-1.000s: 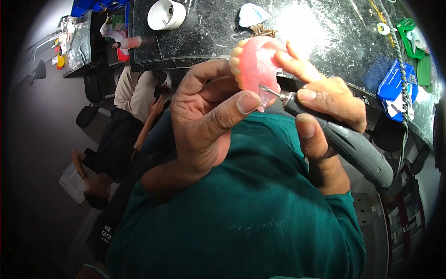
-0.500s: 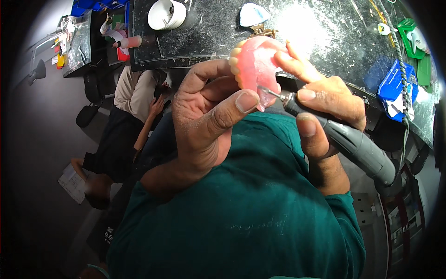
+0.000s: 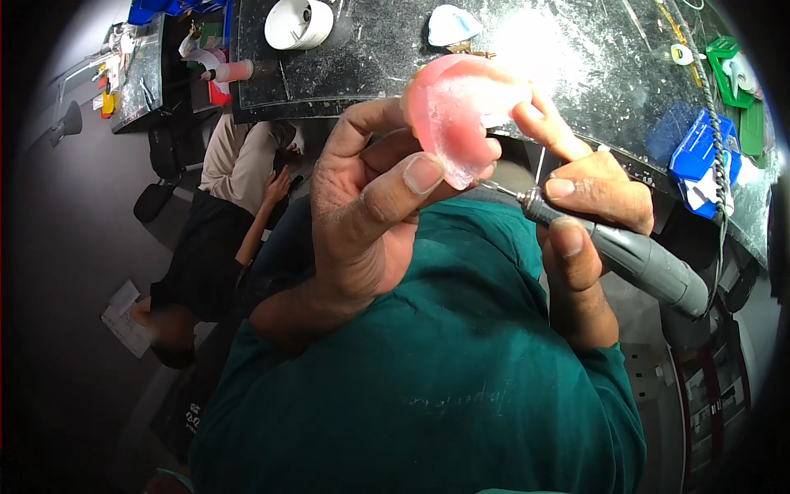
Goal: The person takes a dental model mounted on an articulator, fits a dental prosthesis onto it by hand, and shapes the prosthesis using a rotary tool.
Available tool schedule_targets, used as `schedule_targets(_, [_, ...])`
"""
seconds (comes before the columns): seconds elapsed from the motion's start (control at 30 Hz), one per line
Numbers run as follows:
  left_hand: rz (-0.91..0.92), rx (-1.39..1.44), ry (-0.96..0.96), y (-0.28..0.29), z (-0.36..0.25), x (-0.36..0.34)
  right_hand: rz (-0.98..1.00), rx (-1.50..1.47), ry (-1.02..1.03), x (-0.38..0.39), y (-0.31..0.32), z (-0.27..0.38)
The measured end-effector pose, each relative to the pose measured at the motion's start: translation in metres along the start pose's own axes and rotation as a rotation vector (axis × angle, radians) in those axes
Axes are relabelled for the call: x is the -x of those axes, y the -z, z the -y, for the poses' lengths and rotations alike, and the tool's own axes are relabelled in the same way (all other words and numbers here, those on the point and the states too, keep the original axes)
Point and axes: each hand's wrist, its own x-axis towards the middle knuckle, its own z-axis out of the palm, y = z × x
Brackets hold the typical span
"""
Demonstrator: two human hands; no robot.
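Between the thumb and fingers of my left hand [image 3: 362, 193] is a pink denture [image 3: 448, 115], its dusty inner side turned up. The row of teeth seen earlier is now hidden. My right hand [image 3: 597, 193] is closed round a grey rotary handpiece [image 3: 650, 259] with a thin metal bur [image 3: 498, 189] at its tip. The bur lies close by the denture's lower edge; whether they touch I cannot tell. One outstretched right finger rests at the denture's far right side. Pale dust coats the fingers of both hands.
On the dark, dust-speckled bench [image 3: 370, 62] stand a white tub [image 3: 298, 25] and a white-and-blue moulded piece [image 3: 453, 26]. Blue [image 3: 704, 160] and green [image 3: 732, 74] bins sit right, beside a hanging braided cord [image 3: 714, 123]. A pink bottle [image 3: 230, 72] is at left, near a seated person [image 3: 222, 222].
My left hand has turned the denture over, from its toothed side to its inner face. My right hand and the handpiece have shifted slightly right and down, bringing the bur off the pink surface.
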Motion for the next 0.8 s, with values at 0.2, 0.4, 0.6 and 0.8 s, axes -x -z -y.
schedule_targets(0.2, [-0.007, 0.013, -0.002, 0.000, 0.001, 0.002, -0.045, 0.005, -0.063, 0.000, -0.003, 0.009])
schedule_targets(0.4, [-0.011, 0.014, -0.010, -0.001, 0.002, 0.001, 0.054, 0.093, -0.020, -0.001, 0.003, 0.007])
schedule_targets(0.6, [0.018, 0.014, -0.032, -0.001, 0.001, 0.000, 0.018, 0.192, -0.100, -0.002, 0.000, 0.017])
schedule_targets(0.8, [0.058, 0.048, -0.063, 0.000, 0.002, 0.000, 0.035, 0.237, -0.114, -0.006, 0.001, 0.020])
